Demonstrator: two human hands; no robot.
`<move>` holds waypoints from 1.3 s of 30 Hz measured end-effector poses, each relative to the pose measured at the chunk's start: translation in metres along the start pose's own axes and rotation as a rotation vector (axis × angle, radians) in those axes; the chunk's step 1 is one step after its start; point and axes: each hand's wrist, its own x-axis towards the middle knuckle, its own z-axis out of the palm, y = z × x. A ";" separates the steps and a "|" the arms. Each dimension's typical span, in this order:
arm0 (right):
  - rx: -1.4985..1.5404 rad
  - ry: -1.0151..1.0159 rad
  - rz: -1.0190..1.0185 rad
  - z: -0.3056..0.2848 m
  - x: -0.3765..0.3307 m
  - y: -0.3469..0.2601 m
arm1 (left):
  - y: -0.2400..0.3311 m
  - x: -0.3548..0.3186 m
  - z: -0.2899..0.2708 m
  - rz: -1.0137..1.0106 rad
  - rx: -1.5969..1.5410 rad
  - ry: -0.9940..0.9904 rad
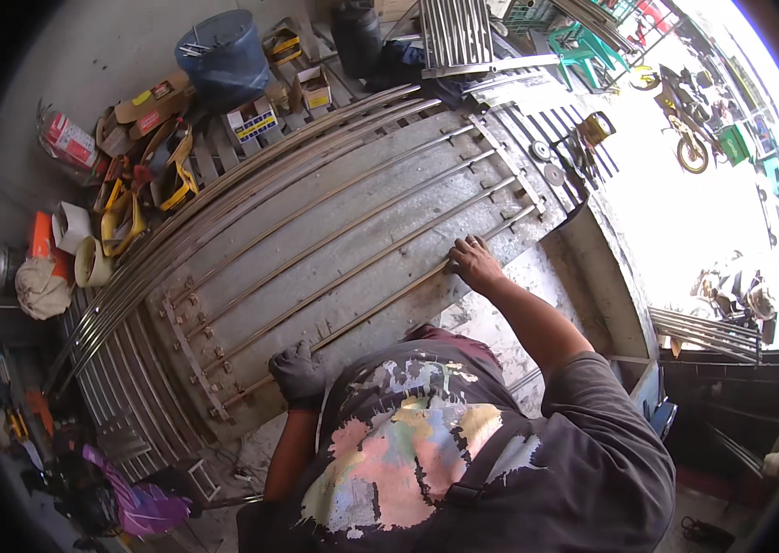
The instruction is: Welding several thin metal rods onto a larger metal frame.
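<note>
The gloved left hand (298, 373) closes on the near end of a thin steel rod (380, 304) lying along the metal workbench (353, 230); the bare right hand (474, 261) presses flat on its far stretch. Beyond both, parallel rods (316, 207) sit clamped, then yellow clamps (145, 189) and a blue barrel (224, 55).

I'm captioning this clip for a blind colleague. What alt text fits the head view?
A person leans over a metal sheet crossed by thin rods, gloved left hand and bare right hand both on the nearest rod. Tools and boxes lie beyond, and a motorbike stands outside.
</note>
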 end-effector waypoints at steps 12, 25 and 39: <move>-0.200 -0.059 -0.273 0.028 0.007 0.029 | -0.025 0.013 0.005 0.141 0.163 -0.153; -0.009 0.284 -0.444 -0.054 0.038 0.026 | -0.045 0.049 -0.096 0.402 0.038 -0.027; -0.173 0.880 -0.428 -0.272 0.118 -0.041 | -0.042 0.164 -0.295 0.213 0.454 0.850</move>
